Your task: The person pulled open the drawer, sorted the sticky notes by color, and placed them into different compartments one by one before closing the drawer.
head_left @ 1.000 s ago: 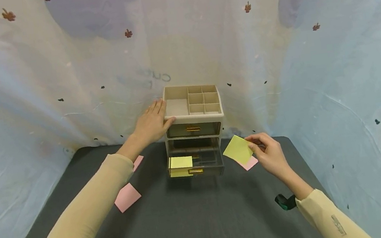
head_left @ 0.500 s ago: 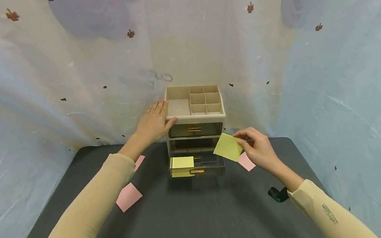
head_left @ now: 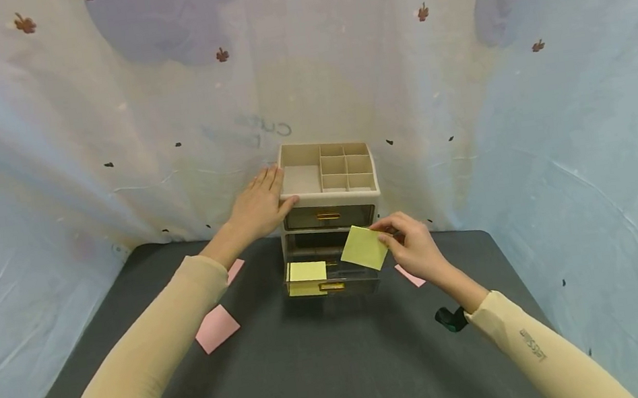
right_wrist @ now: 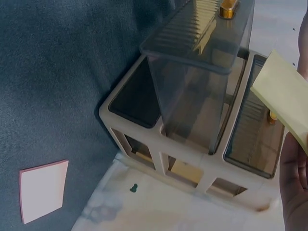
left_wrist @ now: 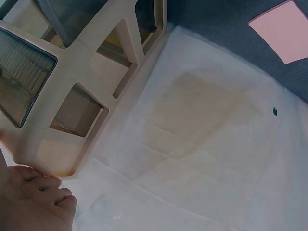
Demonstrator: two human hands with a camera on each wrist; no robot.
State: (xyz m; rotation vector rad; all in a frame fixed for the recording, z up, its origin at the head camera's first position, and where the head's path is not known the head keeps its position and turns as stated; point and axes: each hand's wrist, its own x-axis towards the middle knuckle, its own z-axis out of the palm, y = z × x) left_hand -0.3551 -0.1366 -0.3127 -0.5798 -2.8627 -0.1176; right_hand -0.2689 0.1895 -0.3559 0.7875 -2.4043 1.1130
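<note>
A cream desktop drawer organizer (head_left: pixel 331 194) stands at the back of the table. Its middle smoky clear drawer (head_left: pixel 358 286) is pulled out, and a yellow sticky note pad (head_left: pixel 307 271) lies in its left part. My left hand (head_left: pixel 257 209) rests on the organizer's upper left edge, fingers along the side and thumb at the front; in the left wrist view its curved fingers (left_wrist: pixel 45 192) show beside the corner. Between thumb and fingers my right hand (head_left: pixel 414 248) pinches another yellow sticky note pad (head_left: pixel 364 248), held tilted above the drawer's right side.
Pink sticky note pads lie on the dark table: one at left (head_left: pixel 217 329), one partly hidden behind the left arm (head_left: pixel 235 270), one at right (head_left: pixel 410 276). A black strap (head_left: pixel 451 320) hangs at the right wrist. A patterned curtain (head_left: pixel 314 77) closes off the back.
My right hand has moved left with the yellow sticky note pad, from beside the organizer to over the pulled-out drawer. My left hand stays on the organizer.
</note>
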